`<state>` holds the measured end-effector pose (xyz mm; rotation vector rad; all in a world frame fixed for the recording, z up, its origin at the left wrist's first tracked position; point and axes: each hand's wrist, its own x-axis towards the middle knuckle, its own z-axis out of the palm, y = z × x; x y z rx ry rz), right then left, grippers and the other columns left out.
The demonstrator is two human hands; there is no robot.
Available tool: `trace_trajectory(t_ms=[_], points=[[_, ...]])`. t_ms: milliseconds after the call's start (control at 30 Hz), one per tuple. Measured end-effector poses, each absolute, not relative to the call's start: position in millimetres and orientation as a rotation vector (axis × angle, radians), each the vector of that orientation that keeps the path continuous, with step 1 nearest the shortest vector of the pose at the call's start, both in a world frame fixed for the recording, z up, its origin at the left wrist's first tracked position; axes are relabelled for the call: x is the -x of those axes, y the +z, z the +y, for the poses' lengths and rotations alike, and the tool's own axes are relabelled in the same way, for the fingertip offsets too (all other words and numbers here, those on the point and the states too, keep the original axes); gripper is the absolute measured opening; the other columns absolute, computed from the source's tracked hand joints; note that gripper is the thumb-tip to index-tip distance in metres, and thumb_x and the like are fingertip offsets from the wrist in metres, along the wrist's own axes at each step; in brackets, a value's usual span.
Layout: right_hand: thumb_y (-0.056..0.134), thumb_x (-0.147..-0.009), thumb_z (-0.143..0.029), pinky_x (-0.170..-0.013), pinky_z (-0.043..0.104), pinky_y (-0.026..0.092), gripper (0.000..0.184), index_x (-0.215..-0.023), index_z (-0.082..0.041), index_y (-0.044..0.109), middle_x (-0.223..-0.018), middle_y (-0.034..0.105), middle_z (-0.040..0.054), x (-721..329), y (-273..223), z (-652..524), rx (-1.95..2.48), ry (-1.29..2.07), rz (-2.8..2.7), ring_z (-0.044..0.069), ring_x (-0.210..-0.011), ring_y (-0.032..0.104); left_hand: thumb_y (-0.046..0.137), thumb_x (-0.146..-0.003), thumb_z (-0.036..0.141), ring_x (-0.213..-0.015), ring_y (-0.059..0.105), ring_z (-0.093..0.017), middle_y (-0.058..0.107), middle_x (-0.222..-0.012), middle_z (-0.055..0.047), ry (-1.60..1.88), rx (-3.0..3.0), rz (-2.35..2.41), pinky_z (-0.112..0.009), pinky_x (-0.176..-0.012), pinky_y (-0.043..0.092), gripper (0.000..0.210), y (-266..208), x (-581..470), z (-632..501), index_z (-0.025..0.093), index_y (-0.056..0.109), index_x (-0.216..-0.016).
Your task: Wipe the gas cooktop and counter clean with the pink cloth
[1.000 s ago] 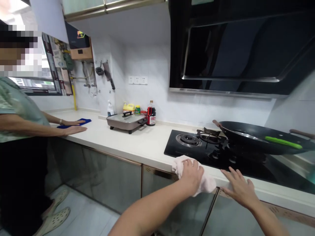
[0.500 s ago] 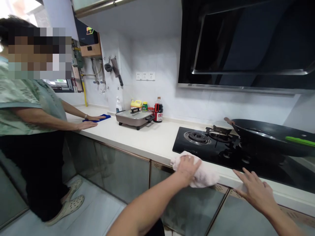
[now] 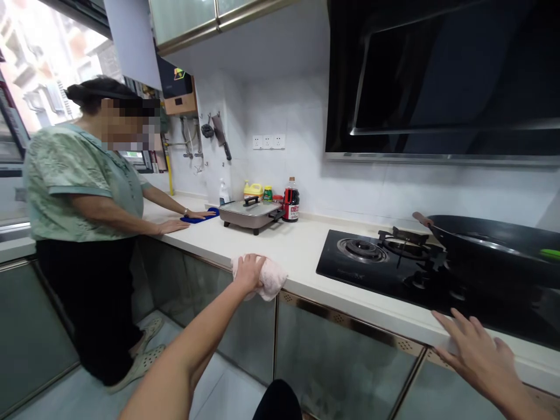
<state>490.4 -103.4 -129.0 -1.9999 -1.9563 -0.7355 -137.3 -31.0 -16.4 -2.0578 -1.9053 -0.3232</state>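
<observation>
My left hand [image 3: 249, 273] is closed over a pale pink cloth [image 3: 273, 279] and presses it on the front edge of the white countertop [image 3: 301, 254]. Part of the cloth hangs over that edge. Over on the right, my right hand [image 3: 479, 347] rests at the counter's front edge with its fingers spread and nothing in it. Just behind it lies the black gas stove [image 3: 350, 271]. A large black wok [image 3: 494, 245] with a wooden handle sits on the stove's right side.
At the left a person [image 3: 87, 175] leans on the counter, one hand on a blue cloth [image 3: 199, 217]. An electric pan with a glass lid [image 3: 249, 214] stands near a sauce bottle [image 3: 291, 201]. A cleaver [image 3: 221, 135] hangs on the wall. The range hood [image 3: 437, 87] overhangs the stove.
My left hand has slid the pink cloth leftward along the counter's front edge, away from the stove. My right hand stays at the edge. The view has shifted a little left.
</observation>
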Motion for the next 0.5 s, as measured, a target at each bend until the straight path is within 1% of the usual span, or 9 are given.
trace_trajectory(t_ms=[133, 233, 300, 367, 433, 467, 500], points=[[0.042, -0.086, -0.067, -0.107, 0.072, 0.036, 0.079, -0.154, -0.028, 0.049, -0.161, 0.042, 0.0166, -490, -126, -103, 2.028, -0.684, -1.967, 0.047, -0.148, 0.034, 0.091, -0.066, 0.037, -0.126, 0.049, -0.038, 0.054, -0.140, -0.018, -0.314, 2.126, -1.812, -0.053, -0.109, 0.033, 0.083, -24, 88, -43, 0.022, 0.053, -0.138], [0.044, -0.085, -0.070, -0.108, 0.072, 0.035, 0.083, -0.155, -0.028, 0.047, -0.163, 0.039, 0.0162, -490, -124, -103, 2.054, -0.651, -1.984, 0.047, -0.150, 0.031, 0.088, -0.069, 0.046, -0.122, 0.051, -0.035, 0.057, -0.138, -0.017, -0.312, 2.282, -1.646, -0.050, -0.106, 0.036, 0.080, -35, 8, -57, 0.022, 0.054, -0.137], [0.045, -0.084, -0.069, -0.108, 0.071, 0.036, 0.082, -0.156, -0.028, 0.047, -0.164, 0.038, 0.0158, -491, -123, -103, 2.074, -0.649, -1.990, 0.047, -0.150, 0.030, 0.081, -0.076, 0.050, -0.120, 0.052, -0.033, 0.059, -0.135, -0.015, -0.325, 2.391, -1.505, -0.049, -0.105, 0.038, 0.073, -42, -59, -66, 0.023, 0.054, -0.138], [0.049, -0.084, -0.065, -0.108, 0.070, 0.037, 0.080, -0.156, -0.028, 0.047, -0.164, 0.038, 0.0151, -492, -124, -103, 2.085, -0.663, -1.989, 0.047, -0.150, 0.031, 0.068, -0.089, 0.044, -0.116, 0.055, -0.033, 0.063, -0.129, -0.017, -0.363, 2.482, -1.356, -0.050, -0.102, 0.039, 0.055, -47, -128, -75, 0.020, 0.056, -0.137], [0.054, -0.082, -0.054, -0.107, 0.069, 0.038, 0.078, -0.155, -0.030, 0.047, -0.165, 0.038, 0.0137, -493, -124, -103, 2.086, -0.692, -1.985, 0.046, -0.150, 0.031, 0.057, -0.096, 0.035, -0.113, 0.057, -0.031, 0.065, -0.125, -0.017, -0.387, 2.525, -1.277, -0.050, -0.098, 0.041, 0.041, -52, -188, -81, 0.020, 0.058, -0.134], [0.057, -0.079, -0.048, -0.107, 0.068, 0.039, 0.078, -0.155, -0.031, 0.047, -0.165, 0.037, 0.0129, -493, -124, -103, 2.084, -0.707, -1.984, 0.046, -0.150, 0.032, 0.057, -0.095, 0.033, -0.114, 0.057, -0.032, 0.064, -0.127, -0.018, -0.393, 2.549, -1.213, -0.051, -0.098, 0.041, 0.041, -54, -212, -83, 0.020, 0.058, -0.135], [0.058, -0.077, -0.042, -0.107, 0.068, 0.039, 0.079, -0.155, -0.031, 0.047, -0.165, 0.037, 0.0123, -493, -124, -104, 2.082, -0.718, -1.984, 0.045, -0.150, 0.032, 0.059, -0.093, 0.034, -0.116, 0.056, -0.035, 0.062, -0.130, -0.020, -0.389, 2.559, -1.172, -0.053, -0.098, 0.040, 0.046, -56, -230, -83, 0.018, 0.057, -0.136]])
